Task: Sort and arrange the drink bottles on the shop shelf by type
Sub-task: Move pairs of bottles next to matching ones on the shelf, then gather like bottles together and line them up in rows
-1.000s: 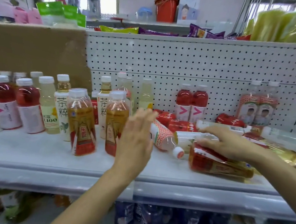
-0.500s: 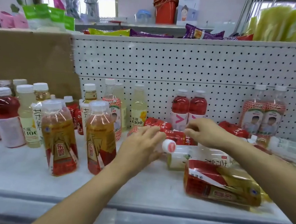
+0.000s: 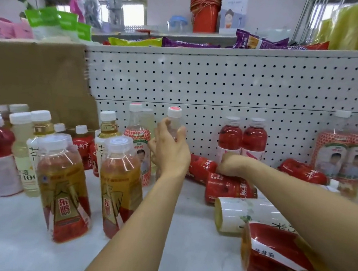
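Two grips are over the shelf (image 3: 176, 222): my left grip (image 3: 169, 154) is clamped on a clear bottle (image 3: 174, 112), upright just beside a patterned bottle (image 3: 138, 149); my right grip (image 3: 231, 164) curls down on the lying red bottles (image 3: 230, 187), and I cannot tell if it holds one.

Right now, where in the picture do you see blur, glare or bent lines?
Head view: the pegboard edges bow from the wide lens; the window is blown out; glare stripes the lying pale bottle; the near red bottle is smeared; the left hand and held bottle are sharper.
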A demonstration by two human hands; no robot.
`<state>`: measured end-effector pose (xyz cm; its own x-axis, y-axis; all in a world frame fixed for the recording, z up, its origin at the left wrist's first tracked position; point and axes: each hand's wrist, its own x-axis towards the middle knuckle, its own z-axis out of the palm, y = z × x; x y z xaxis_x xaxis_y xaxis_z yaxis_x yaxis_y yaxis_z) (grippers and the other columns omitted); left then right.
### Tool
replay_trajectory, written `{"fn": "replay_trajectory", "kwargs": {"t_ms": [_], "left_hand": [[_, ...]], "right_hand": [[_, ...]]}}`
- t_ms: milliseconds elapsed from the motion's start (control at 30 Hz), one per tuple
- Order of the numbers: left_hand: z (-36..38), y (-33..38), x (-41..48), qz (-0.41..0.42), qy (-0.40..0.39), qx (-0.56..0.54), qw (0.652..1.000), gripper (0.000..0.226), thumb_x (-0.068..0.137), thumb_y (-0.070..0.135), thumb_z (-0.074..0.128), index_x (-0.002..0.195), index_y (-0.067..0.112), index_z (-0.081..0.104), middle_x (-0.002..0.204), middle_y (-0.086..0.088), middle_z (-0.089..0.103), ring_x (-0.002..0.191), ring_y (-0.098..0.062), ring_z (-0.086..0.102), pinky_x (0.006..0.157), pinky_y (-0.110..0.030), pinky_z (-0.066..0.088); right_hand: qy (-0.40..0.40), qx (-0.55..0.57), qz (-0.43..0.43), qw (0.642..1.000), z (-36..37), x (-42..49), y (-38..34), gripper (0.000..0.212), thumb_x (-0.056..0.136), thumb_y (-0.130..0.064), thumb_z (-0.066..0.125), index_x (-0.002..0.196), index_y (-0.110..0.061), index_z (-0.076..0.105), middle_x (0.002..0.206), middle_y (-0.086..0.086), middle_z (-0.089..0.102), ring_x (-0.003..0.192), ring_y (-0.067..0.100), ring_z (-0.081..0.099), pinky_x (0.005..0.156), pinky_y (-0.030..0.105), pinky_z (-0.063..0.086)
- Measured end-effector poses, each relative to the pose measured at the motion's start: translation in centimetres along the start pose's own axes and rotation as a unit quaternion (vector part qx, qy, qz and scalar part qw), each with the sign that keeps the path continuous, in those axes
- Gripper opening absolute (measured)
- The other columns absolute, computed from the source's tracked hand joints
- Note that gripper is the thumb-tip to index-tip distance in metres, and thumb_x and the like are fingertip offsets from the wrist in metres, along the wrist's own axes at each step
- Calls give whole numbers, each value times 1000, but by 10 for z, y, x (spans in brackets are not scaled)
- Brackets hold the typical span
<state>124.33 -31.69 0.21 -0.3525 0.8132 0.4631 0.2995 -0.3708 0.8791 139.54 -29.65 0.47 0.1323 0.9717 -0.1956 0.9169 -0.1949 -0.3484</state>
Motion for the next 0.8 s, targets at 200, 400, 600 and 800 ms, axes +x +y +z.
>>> {"fn": "replay_trajectory", "kwargs": {"t_ms": [200, 400, 600, 800], "left_hand": [[3, -9, 29, -23, -3, 24, 999, 38, 102, 39, 48, 136, 23, 44, 135, 0, 51, 126, -27, 45, 107, -49, 40], [4, -7, 33, -28, -18, 64, 997, 37, 102, 40, 45, 133, 21, 44, 133, -3, 52, 124, -30, 47, 106, -52, 40], [1, 1, 22, -4, -43, 127, 991, 45, 104, 41, 38, 141, 16, 34, 144, -8, 42, 129, -33, 41, 108, -52, 37], [-2, 8, 19, -18, -63, 144, 987, 50, 104, 34, 41, 148, 15, 28, 151, -7, 36, 137, -32, 36, 112, -50, 34]], "right_hand": [[84, -11, -53, 995, -21, 7, 10, 20, 83, -2, 66, 102, -8, 63, 95, 8, 67, 88, 27, 67, 82, 42, 59], [-43, -64, -58, 995, -13, -7, 1, 31, 97, -35, 57, 112, -8, 60, 106, 8, 69, 90, 22, 66, 88, 37, 55], [-47, 2, -67, 997, -5, -2, 7, 37, 91, -32, 68, 121, -13, 56, 104, 7, 68, 90, 23, 67, 90, 43, 55], [113, -5, -159, 981, -36, -12, -5, 28, 89, -36, 64, 100, -11, 59, 91, 7, 66, 84, 24, 68, 75, 38, 60]]}}
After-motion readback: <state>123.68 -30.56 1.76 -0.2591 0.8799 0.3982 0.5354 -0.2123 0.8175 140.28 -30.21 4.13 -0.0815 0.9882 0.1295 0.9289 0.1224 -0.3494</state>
